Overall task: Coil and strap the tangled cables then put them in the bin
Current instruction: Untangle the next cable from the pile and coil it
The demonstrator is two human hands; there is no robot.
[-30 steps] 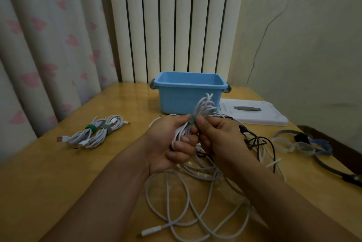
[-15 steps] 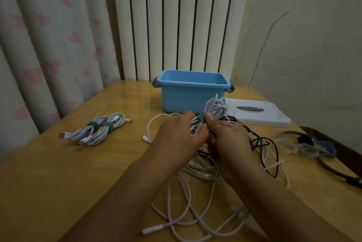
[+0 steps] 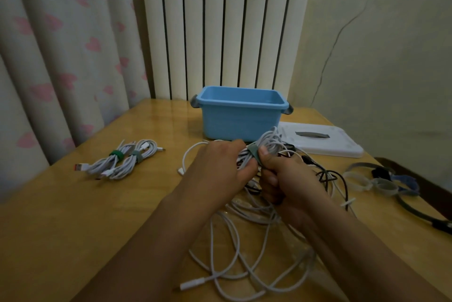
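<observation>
Wood table (image 3: 73, 228) fills the lower frame, heart-print curtain (image 3: 61, 57) upper left, cracked wall (image 3: 379, 57) upper right. Left hand (image 3: 217, 169) and right hand (image 3: 288, 179) both grip a strapped white cable coil (image 3: 270, 141) before the blue bin (image 3: 239, 118).

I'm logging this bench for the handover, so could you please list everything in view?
bin: one, blue, far middle of table.
lid: one, white, right of bin.
strapped coils: two, white, one green strap and one grey, table left.
held coil: one, white, grey strap, in both hands.
loose cables: tangled, white and black, under hands.
spare straps: several, white, grey, blue, black, table right.
table: one, wooden.
curtain: pink hearts, left.
left hand: grips held coil.
right hand: pinches its strap.
</observation>
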